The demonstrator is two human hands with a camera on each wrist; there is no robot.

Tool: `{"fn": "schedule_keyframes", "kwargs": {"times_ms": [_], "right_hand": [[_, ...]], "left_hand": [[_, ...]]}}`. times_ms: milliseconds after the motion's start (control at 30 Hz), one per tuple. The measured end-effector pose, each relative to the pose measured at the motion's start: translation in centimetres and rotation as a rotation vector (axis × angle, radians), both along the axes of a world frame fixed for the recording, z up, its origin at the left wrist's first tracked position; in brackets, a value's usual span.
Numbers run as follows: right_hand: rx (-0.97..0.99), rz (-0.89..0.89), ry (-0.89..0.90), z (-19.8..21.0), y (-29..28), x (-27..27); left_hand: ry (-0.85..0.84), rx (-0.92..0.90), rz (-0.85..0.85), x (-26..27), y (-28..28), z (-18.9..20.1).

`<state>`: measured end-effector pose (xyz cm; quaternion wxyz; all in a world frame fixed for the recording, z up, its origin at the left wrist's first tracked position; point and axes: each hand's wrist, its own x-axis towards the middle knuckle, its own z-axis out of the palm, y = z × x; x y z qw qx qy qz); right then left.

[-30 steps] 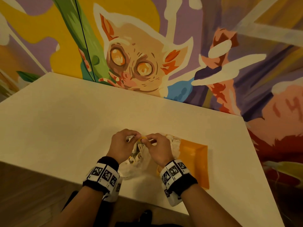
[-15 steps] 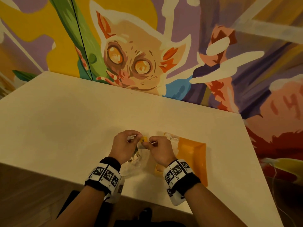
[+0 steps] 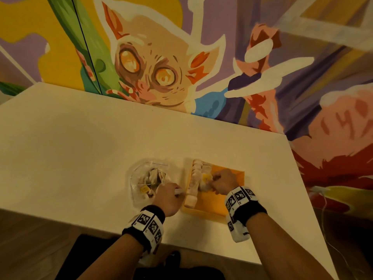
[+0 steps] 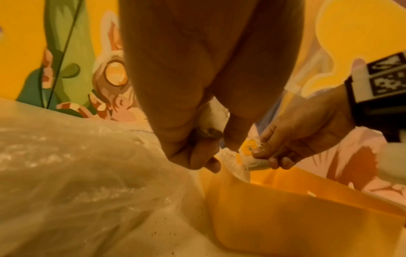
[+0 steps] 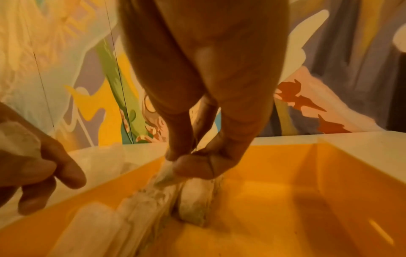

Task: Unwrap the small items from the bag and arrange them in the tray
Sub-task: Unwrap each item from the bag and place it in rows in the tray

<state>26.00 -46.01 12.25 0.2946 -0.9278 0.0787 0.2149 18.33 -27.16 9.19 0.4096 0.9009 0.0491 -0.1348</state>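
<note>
Placing step: your right hand (image 3: pixel 223 183) pinches a tea bag (image 5: pixel 167 175) into the yellow tray (image 3: pixel 232 199); left hand (image 3: pixel 168 198) grips, seemingly, a wrapper (image 4: pixel 214 113). Next: seat it beside the row.

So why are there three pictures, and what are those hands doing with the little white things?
No machine here, just a person wearing three cameras. One sits on the head and looks down; one rides on each wrist, looking along the fingers. On the white table lie a clear plastic bag and a yellow tray. The right hand pinches a small white packet and is setting it in the tray beside a row of others. The left hand holds a scrap of white wrapper.
</note>
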Motion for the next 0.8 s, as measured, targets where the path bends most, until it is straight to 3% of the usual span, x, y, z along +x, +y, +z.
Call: {"fn": "schedule_keyframes", "kwargs": {"times_ms": [167, 800], "right_hand": [[-0.015, -0.136, 0.188, -1.4, 0.5, 0.0], [-0.171, -0.105, 0.165, -4.6, 0.9, 1.3]], "left_hand": [[0.057, 0.125, -0.049, 0.2, -0.8, -0.9], [0.138, 0.117, -0.072, 0.4, -1.4, -0.7]]}}
